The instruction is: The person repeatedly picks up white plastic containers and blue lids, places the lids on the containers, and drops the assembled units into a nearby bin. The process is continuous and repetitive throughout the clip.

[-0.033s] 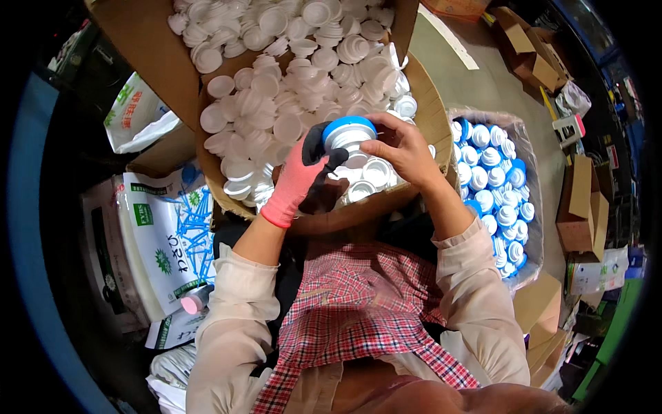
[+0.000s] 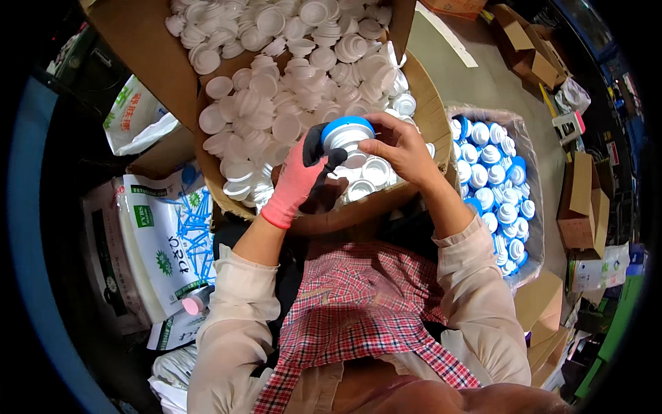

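Both hands hold one cap between them, a white ringed piece with a blue rim, over the near part of a large cardboard box. My left hand, in a pink glove with dark fingertips, is closed on the cap's left side. Bare, my right hand grips the other side with thumb and fingers. Beneath them lies a heap of white plastic caps filling the cardboard box. Part of the cap is hidden behind my fingers.
To the right stands a plastic-lined bin with many blue-and-white caps. At left, thin blue plastic strips lie on a white printed bag, near a pink-ended object. Open cardboard cartons stand farther right.
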A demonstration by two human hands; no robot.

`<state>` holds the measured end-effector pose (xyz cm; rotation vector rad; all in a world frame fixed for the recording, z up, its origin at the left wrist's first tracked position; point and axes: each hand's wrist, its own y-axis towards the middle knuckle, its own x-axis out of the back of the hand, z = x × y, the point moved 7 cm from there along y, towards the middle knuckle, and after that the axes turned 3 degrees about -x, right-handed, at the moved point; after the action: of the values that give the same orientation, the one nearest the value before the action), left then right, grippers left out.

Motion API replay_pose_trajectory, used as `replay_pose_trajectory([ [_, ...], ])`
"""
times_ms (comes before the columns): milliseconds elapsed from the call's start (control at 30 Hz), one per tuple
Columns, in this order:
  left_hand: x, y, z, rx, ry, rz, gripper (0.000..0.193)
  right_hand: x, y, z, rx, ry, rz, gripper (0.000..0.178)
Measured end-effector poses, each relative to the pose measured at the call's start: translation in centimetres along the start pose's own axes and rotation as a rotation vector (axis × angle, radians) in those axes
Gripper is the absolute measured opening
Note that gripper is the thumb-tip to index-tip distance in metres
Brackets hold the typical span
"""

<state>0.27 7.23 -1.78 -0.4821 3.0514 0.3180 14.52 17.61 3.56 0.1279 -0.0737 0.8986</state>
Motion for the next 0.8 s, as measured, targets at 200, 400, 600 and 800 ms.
replay_pose_trajectory([
  [200, -0.6, -0.5, -1.8, -0.029, 0.099, -0.106, 0.036, 0.2, -0.2, -1.0, -0.021, 0.034, -0.016, 0.034],
  [400, -0.8, 0.1, -0.1, 0.064, -0.044, -0.06, 0.029, 0.4, -0.1, -0.9, -0.08, 0.039, 0.041, 0.038],
  [600, -3.6, 0.0, -2.2, 0.187, -0.365, 0.059, 0.041, 2.1, -1.9, -2.9, -0.326, 0.396, 0.066, 0.03],
  [800, -4.5, -0.1, -1.3, -0.121, 0.512, 0.307, 0.038, 3.2, -3.4, -4.6, -0.322, 0.309, -0.025, 0.025],
])
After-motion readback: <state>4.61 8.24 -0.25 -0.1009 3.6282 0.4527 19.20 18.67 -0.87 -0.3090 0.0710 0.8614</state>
